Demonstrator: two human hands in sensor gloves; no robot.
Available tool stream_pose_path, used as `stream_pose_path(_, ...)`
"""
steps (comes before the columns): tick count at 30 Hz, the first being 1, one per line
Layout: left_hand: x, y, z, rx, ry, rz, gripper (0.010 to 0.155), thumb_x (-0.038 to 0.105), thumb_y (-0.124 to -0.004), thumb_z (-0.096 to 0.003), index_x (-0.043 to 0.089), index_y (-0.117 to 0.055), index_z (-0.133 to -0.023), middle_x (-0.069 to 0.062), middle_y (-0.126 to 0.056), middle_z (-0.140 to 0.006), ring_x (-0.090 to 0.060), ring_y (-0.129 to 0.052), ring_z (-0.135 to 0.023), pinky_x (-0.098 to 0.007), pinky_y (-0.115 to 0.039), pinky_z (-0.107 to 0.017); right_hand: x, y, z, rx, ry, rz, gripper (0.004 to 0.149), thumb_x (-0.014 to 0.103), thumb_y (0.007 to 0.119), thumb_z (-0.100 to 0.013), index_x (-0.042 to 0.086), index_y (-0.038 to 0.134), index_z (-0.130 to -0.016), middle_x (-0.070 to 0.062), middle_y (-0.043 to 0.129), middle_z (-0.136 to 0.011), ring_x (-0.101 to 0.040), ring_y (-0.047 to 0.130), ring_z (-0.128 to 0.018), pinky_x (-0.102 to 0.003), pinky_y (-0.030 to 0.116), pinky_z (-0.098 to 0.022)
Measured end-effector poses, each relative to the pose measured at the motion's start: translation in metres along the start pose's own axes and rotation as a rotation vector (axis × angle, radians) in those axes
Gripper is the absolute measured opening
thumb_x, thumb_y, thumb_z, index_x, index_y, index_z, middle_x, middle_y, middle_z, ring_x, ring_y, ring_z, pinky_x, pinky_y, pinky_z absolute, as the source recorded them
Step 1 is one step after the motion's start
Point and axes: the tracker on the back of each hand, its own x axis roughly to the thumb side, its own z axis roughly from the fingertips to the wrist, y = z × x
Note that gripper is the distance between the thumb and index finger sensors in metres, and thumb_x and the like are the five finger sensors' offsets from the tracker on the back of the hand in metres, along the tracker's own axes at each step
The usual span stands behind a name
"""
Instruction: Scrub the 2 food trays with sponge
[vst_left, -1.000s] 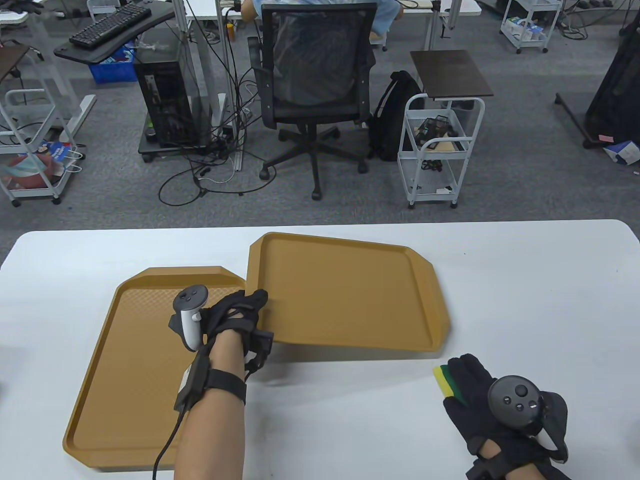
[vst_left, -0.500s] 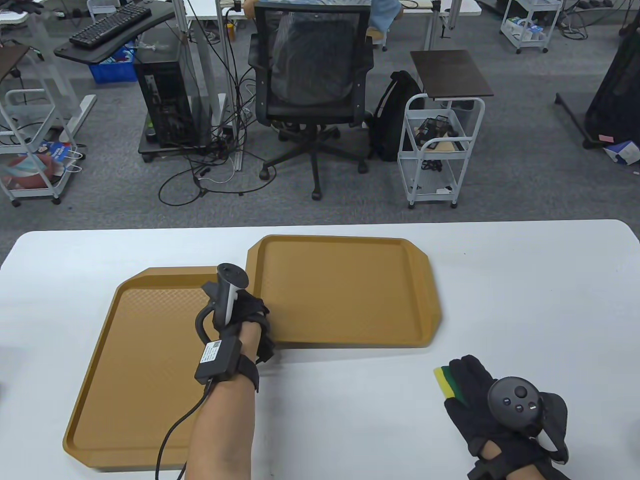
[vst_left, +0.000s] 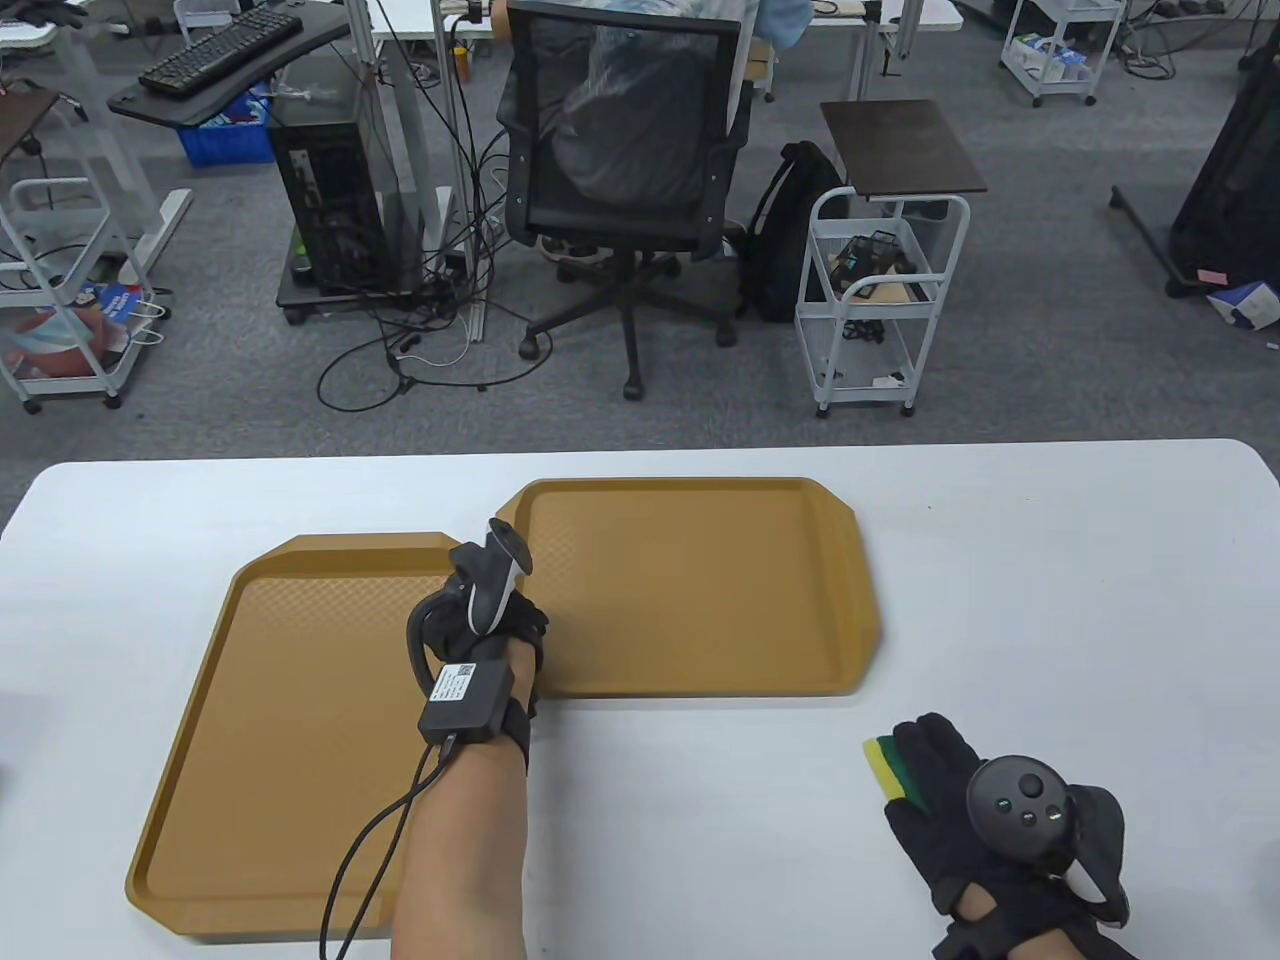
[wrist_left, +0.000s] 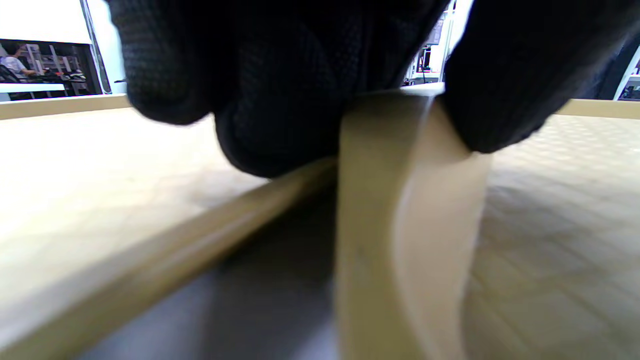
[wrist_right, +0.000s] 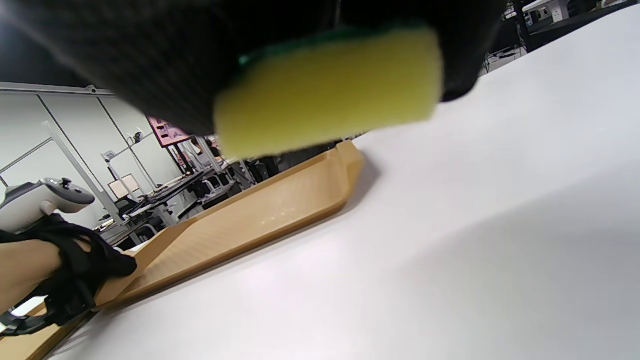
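Two tan food trays lie on the white table. The left tray (vst_left: 270, 730) is nearer; the right tray (vst_left: 700, 590) lies flat, its near-left corner over the left tray's right rim. My left hand (vst_left: 515, 640) grips that corner; in the left wrist view its fingers (wrist_left: 270, 100) and thumb curl over the tray's rim (wrist_left: 400, 225). My right hand (vst_left: 925, 770) rests on the table at the front right, holding a yellow and green sponge (vst_left: 885, 765). The right wrist view shows the sponge (wrist_right: 330, 95) in the glove and the right tray (wrist_right: 260, 215) beyond.
The white table (vst_left: 1050, 600) ends close behind the trays. Beyond it stand an office chair (vst_left: 625, 200) and a white trolley (vst_left: 875, 300) on the carpet. My left forearm and its cable (vst_left: 370, 850) lie over the left tray.
The right tray, tilted up at its near-left corner a second ago, has come down flat. My left hand has turned and shifted slightly right with it. The right hand has barely moved.
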Motion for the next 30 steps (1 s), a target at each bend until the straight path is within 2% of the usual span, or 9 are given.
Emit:
stream_pose_path(11, 0.002, 0.003, -0.022, -0.003, 0.001, 0.061, 0.061, 0.056, -0.098, -0.0356, 0.018, -0.098, -0.084, -0.006, -0.108, -0.06, -0.025, -0.114, -0.037, -0.043, -0.096, -0.043, 0.0, 0.004, -0.001, 0.012, 0.011, 0.01, 0.069, 0.036, 0.09, -0.046, 0.019, 0.06, -0.105, -0.013, 0.052, -0.113, -0.044, 0.078, -0.084, -0.055, 0.074, -0.064)
stream_pose_path(18, 0.001, 0.003, -0.026, -0.01, -0.008, 0.056, 0.062, 0.058, -0.096, -0.0359, 0.019, -0.097, -0.084, -0.004, -0.108, -0.06, -0.025, -0.112, -0.037, -0.044, -0.093, -0.044, 0.001, 0.007, -0.002, 0.018, 0.016, 0.022, 0.069, 0.036, 0.09, -0.046, 0.019, 0.06, -0.105, -0.013, 0.052, -0.114, -0.044, 0.078, -0.084, -0.055, 0.074, -0.064)
stream_pose_path(20, -0.004, 0.002, -0.025, -0.043, -0.017, 0.085, 0.064, 0.06, -0.091, -0.0375, 0.021, -0.093, -0.089, -0.003, -0.106, -0.064, -0.028, -0.109, -0.045, -0.048, -0.086, -0.049, 0.001, 0.007, -0.002, 0.02, 0.014, 0.028, 0.069, 0.036, 0.09, -0.046, 0.019, 0.06, -0.105, -0.013, 0.052, -0.114, -0.044, 0.078, -0.084, -0.055, 0.074, -0.064)
stream_pose_path(22, -0.012, 0.006, -0.022, -0.043, -0.034, 0.077, 0.081, 0.067, -0.085, -0.0354, 0.023, -0.078, -0.102, -0.005, -0.097, -0.081, -0.031, -0.102, -0.061, -0.052, -0.078, -0.058, 0.002, 0.008, -0.002, 0.025, 0.011, 0.038, 0.069, 0.036, 0.09, -0.046, 0.02, 0.06, -0.105, -0.013, 0.052, -0.114, -0.044, 0.078, -0.084, -0.055, 0.073, -0.064)
stream_pose_path(23, -0.02, 0.011, -0.02, -0.025, -0.045, 0.063, 0.083, 0.07, -0.083, -0.035, 0.025, -0.075, -0.104, -0.005, -0.093, -0.089, -0.032, -0.098, -0.068, -0.053, -0.075, -0.061, 0.002, 0.009, -0.002, 0.027, 0.008, 0.043, 0.069, 0.036, 0.09, -0.046, 0.02, 0.06, -0.105, -0.013, 0.052, -0.114, -0.044, 0.077, -0.084, -0.055, 0.073, -0.064)
stream_pose_path(25, -0.039, 0.019, -0.017, 0.0, -0.04, 0.083, 0.082, 0.069, -0.082, -0.0362, 0.028, -0.072, -0.106, -0.006, -0.084, -0.099, -0.035, -0.092, -0.08, -0.057, -0.069, -0.067, 0.002, 0.009, -0.002, 0.029, 0.006, 0.048, 0.069, 0.036, 0.09, -0.046, 0.02, 0.06, -0.106, -0.013, 0.052, -0.114, -0.044, 0.077, -0.085, -0.055, 0.073, -0.064)
stream_pose_path(26, -0.051, 0.022, -0.016, 0.008, -0.036, 0.093, 0.079, 0.065, -0.08, -0.04, 0.029, -0.067, -0.109, -0.006, -0.08, -0.103, -0.036, -0.089, -0.086, -0.059, -0.067, -0.069, 0.002, 0.009, -0.002, 0.029, 0.004, 0.05, 0.069, 0.036, 0.09, -0.046, 0.02, 0.06, -0.105, -0.013, 0.052, -0.114, -0.044, 0.077, -0.085, -0.055, 0.073, -0.064)
stream_pose_path(30, -0.115, 0.026, -0.021, -0.001, 0.056, 0.133, 0.077, 0.061, -0.081, -0.0414, 0.028, -0.066, -0.109, -0.008, -0.064, -0.114, -0.046, -0.07, -0.104, -0.065, -0.056, -0.074, 0.005, 0.01, -0.002, 0.03, -0.011, 0.07, 0.069, 0.036, 0.09, -0.046, 0.02, 0.06, -0.105, -0.013, 0.052, -0.114, -0.044, 0.077, -0.085, -0.055, 0.073, -0.064)
